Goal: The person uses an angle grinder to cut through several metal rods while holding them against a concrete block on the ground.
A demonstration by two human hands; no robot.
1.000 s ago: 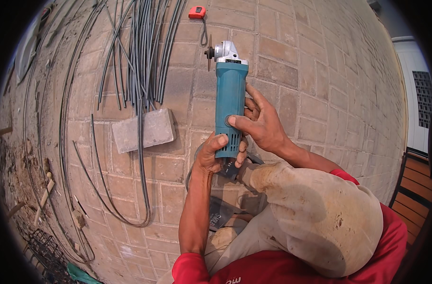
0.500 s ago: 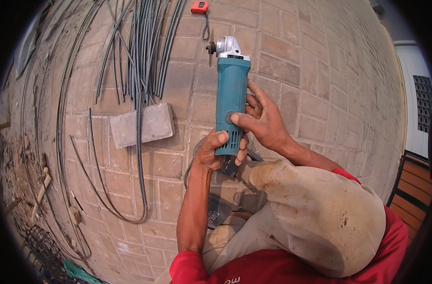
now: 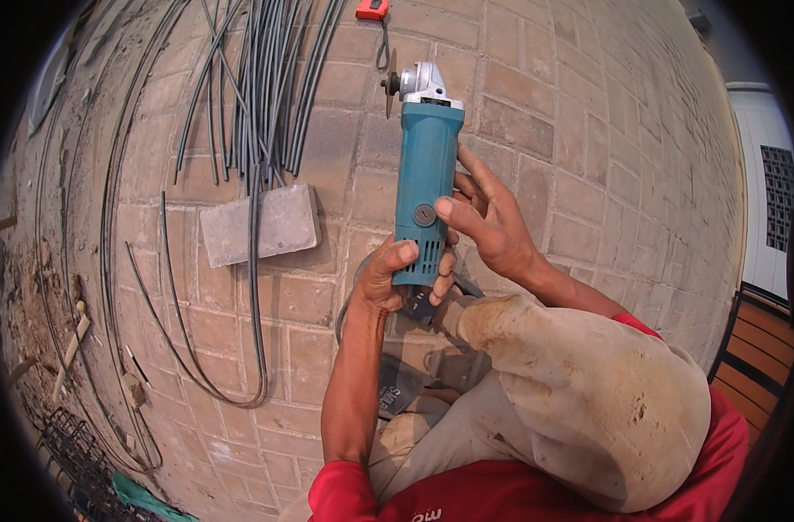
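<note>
An angle grinder (image 3: 427,165) with a teal body and silver head stands nearly upright in the picture, its thin disc (image 3: 392,84) edge-on at the left of the head. My left hand (image 3: 390,271) is closed round its vented rear end, thumb in front and fingertips showing on the right. Along the right side of the body, my right hand (image 3: 498,222) holds it loosely. The right thumb lies at the edge of the casing, just beside a round dark cap (image 3: 424,215); some right fingertips are hidden behind the tool.
Steel rods (image 3: 271,78) lie in a bundle at the upper left. Bent rods (image 3: 260,348) cross a grey concrete block (image 3: 260,226). A red tape measure (image 3: 373,10) sits beyond the grinder on brick paving (image 3: 519,122). My bent knee (image 3: 580,383) rises at the lower right.
My right thumb has slid off the round cap toward the right edge of the casing, leaving the cap in full view. The left hand keeps its hold; the view has shifted slightly.
</note>
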